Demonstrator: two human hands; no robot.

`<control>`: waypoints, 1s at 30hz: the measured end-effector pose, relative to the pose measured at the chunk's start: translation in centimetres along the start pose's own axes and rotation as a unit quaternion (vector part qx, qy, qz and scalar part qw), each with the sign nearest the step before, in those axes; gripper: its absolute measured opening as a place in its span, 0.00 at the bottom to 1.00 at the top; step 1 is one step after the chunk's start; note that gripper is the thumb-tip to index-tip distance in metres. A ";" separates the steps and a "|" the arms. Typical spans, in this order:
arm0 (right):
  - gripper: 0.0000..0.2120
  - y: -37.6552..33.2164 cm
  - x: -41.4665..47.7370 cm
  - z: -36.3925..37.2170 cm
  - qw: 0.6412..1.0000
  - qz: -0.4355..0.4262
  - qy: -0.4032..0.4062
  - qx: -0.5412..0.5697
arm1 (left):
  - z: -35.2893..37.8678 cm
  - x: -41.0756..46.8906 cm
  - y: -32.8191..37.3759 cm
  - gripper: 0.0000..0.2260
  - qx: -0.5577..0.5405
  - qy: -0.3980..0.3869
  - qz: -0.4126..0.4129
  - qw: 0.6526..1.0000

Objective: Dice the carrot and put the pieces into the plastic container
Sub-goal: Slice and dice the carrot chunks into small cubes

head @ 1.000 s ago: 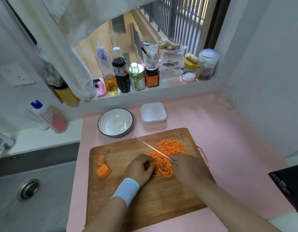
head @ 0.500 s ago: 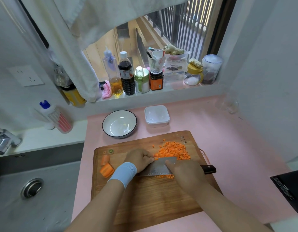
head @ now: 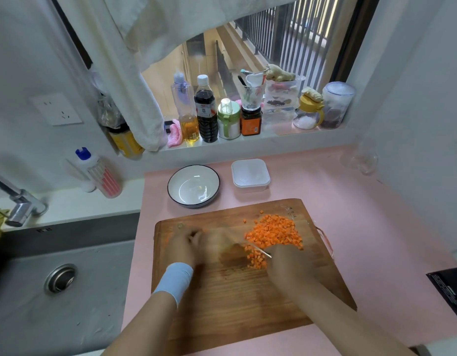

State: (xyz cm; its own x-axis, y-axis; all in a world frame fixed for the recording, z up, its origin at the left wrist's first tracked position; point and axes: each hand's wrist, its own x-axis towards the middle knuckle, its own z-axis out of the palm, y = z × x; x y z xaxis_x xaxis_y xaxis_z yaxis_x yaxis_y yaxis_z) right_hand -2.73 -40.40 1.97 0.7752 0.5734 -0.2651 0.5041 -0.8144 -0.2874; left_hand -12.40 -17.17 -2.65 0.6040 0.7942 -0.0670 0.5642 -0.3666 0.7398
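A pile of diced carrot (head: 273, 233) lies on the right half of the wooden cutting board (head: 235, 291). My right hand (head: 286, 264) grips a knife (head: 259, 251), its thin blade edge-on at the near left side of the pile. My left hand (head: 189, 242), with a blue wristband, is blurred by motion over the board's left part, where it covers the uncut carrot chunks. Whether it holds anything is unclear. The white plastic container (head: 250, 176) stands behind the board, with no carrot in it.
A white bowl with a dark rim (head: 193, 185) sits left of the container. A steel sink (head: 60, 278) and tap (head: 22, 204) lie to the left. Bottles and jars (head: 205, 111) line the window sill. A dark object (head: 451, 291) sits at the right edge.
My left hand has slid left from beside the dice to the uncut chunks. The knife has turned from lying flat to edge-on beside the pile. The camera has tilted slightly.
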 end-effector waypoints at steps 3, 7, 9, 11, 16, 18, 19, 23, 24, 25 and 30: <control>0.12 -1.3 -0.2 0.6 0.993 0.042 -0.026 0.104 | 2.6 -1.8 -1.4 0.04 0.091 -0.090 0.067 0.990; 0.13 -2.8 -1.3 1.8 0.991 0.040 -0.038 0.122 | 4.7 -3.1 -2.7 0.03 0.158 -0.090 0.126 0.975; 0.12 -3.6 -2.1 2.7 0.994 0.034 -0.030 0.103 | 4.6 -3.3 -2.5 0.04 0.165 -0.092 0.111 0.976; 0.12 -4.2 -2.8 3.6 0.996 0.024 -0.022 0.085 | 4.3 -3.3 -2.0 0.04 0.180 -0.099 0.109 0.973; 0.12 -4.6 -3.5 4.4 0.997 0.023 0.012 0.074 | 3.9 -3.1 -1.2 0.09 0.191 -0.105 0.103 0.970; 0.11 -4.7 -3.7 4.4 0.998 0.018 0.012 0.059 | 3.9 -3.2 -1.0 0.10 0.193 -0.101 0.100 0.971; 0.11 -4.7 -3.7 4.5 0.999 0.015 0.010 0.049 | 3.9 -3.3 -0.9 0.11 0.191 -0.098 0.097 0.972; 0.11 -4.8 -3.8 4.4 0.999 0.018 -0.004 0.044 | 3.9 -3.4 -0.7 0.11 0.187 -0.091 0.087 0.974; 0.11 -4.8 -3.7 4.3 0.999 0.018 -0.007 0.042 | 3.9 -3.4 -0.7 0.11 0.186 -0.090 0.090 0.974; 0.11 -4.9 -3.7 4.2 0.999 0.019 -0.012 0.046 | 3.9 -3.4 -0.8 0.11 0.184 -0.091 0.096 0.974; 0.10 -5.1 -2.7 3.5 0.993 0.037 -0.064 0.095 | 4.2 -3.2 -1.5 0.06 0.155 -0.095 0.110 0.977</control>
State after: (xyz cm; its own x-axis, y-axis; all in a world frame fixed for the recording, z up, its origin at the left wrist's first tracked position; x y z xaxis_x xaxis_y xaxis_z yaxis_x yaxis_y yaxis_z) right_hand -8.76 -37.51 0.90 0.7468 0.5284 -0.4037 0.3561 -0.8305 -0.4283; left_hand -12.84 -21.22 -6.32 0.8073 0.5855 -0.0739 0.5337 -0.6709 0.5148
